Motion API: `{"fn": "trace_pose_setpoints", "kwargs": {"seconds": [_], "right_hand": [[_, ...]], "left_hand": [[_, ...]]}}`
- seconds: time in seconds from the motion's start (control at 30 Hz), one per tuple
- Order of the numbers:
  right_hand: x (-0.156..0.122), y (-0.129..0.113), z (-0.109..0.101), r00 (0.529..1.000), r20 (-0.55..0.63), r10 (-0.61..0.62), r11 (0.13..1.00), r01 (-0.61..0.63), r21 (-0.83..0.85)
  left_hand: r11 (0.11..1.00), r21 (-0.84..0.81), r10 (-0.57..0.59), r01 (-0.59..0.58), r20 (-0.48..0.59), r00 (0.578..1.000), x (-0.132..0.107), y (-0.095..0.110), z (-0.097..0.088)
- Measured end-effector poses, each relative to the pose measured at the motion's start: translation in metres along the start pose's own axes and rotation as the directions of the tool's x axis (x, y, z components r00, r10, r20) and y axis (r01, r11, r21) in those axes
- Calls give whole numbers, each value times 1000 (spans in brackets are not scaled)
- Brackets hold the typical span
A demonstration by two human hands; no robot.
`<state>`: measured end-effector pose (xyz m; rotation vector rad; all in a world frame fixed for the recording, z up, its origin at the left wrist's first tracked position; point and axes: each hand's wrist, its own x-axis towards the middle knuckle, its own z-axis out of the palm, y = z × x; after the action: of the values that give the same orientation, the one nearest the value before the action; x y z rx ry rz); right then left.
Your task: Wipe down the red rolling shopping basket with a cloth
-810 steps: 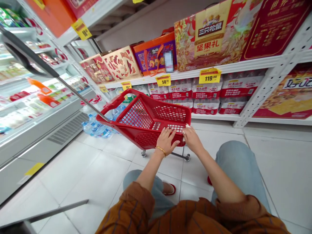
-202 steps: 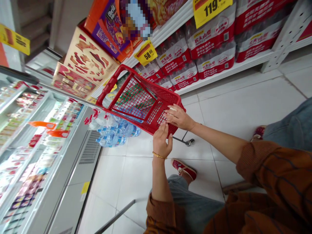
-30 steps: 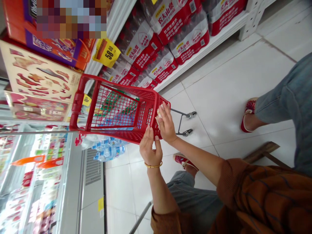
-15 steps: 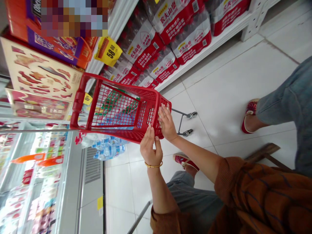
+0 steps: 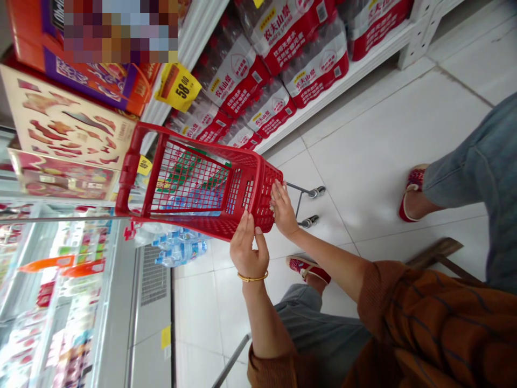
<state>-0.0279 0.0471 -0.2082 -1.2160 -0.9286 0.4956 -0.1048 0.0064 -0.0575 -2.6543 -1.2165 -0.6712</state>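
A red plastic basket trolley [image 5: 194, 183] stands tilted on the tiled floor, with its two small wheels [image 5: 311, 205] sticking out to the right. My left hand [image 5: 247, 249], with a gold bangle on the wrist, rests flat and open against the basket's near lower corner. My right hand [image 5: 283, 209] presses its closed fingers against the perforated end wall. The small white cloth it holds is hidden under the fingers. The basket looks empty inside.
Shelves carry shrink-wrapped water packs [image 5: 283, 48], gift boxes [image 5: 64, 124] and a yellow price tag [image 5: 177, 86]. A chiller cabinet [image 5: 48, 302] runs along the left. Loose water bottles [image 5: 181, 250] lie on the floor behind the basket. My knees and red slippers [image 5: 412, 186] are on the floor.
My right hand has slid down the basket's end wall towards the bottom edge, covering the white cloth. My left hand and the basket have barely shifted.
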Motion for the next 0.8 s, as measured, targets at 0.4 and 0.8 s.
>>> {"fn": "trace_pose_setpoints", "kwargs": {"seconds": [0.4, 0.8], "right_hand": [[-19, -16, 0, 996, 78, 33, 999, -33, -1], [-18, -27, -3, 999, 50, 8, 999, -9, 32]], "left_hand": [[982, 170, -63, 77, -89, 994, 11, 4, 2], [992, 54, -123, 116, 160, 979, 18, -6, 19]]}}
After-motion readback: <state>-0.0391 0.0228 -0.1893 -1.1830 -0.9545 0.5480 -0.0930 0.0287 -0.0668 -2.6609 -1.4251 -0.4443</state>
